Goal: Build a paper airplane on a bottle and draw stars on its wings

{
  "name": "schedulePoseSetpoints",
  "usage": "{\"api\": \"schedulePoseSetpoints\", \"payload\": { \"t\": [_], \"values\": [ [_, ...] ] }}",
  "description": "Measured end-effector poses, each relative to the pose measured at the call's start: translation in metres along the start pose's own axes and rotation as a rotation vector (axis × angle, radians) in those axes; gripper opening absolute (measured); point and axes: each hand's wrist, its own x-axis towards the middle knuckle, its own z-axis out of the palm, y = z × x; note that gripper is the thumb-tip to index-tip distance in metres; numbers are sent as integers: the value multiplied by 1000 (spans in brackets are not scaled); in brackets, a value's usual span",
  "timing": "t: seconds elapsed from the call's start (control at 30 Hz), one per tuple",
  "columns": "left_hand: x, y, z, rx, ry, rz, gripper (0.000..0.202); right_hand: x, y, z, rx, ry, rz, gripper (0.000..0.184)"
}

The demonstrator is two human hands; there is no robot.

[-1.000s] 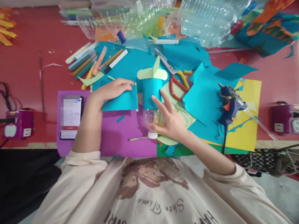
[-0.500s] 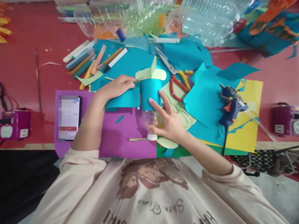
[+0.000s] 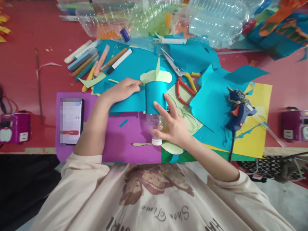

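Note:
A clear plastic bottle (image 3: pixel 152 122) with a white cap (image 3: pixel 157 141) lies with its cap towards me. Blue paper (image 3: pixel 155 93) is wrapped round its body. Pale green paper pieces (image 3: pixel 151 77) stick out at its far end. My right hand (image 3: pixel 176 126) is on the bottle from the right, thumb by the neck and fingers spread over the blue wrap. My left hand (image 3: pixel 124 91) presses on a flat blue paper piece (image 3: pixel 131 102) just left of the bottle, fingers bent together at its upper edge. The undersides of those fingers are hidden.
Scissors (image 3: pixel 184 81) lie beyond my right hand. A glue gun (image 3: pixel 238 114) rests on blue and yellow paper at right. Several markers (image 3: pixel 84 62) lie at back left, and clear bottles (image 3: pixel 211 24) line the back. A phone (image 3: pixel 71 122) is at left.
Both hands stay in place on the bottle and the blue paper. The flat blue piece's right edge sits slightly closer to the wrapped bottle.

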Motion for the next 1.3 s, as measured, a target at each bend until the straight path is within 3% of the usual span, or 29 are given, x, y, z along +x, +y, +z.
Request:
{"api": "schedulePoseSetpoints", "payload": {
  "t": [0.3,0.5,1.3],
  "values": [
    [-1,5,-1,6,-37,20,29,0,0,2,-12,30,-9,76],
    [0,5,-1,0,-56,51,32,-1,0,0,14,-24,21,80],
    [0,4,0,7,-41,52,30,0,-1,0,27,-36,55,78]
  ]
}}
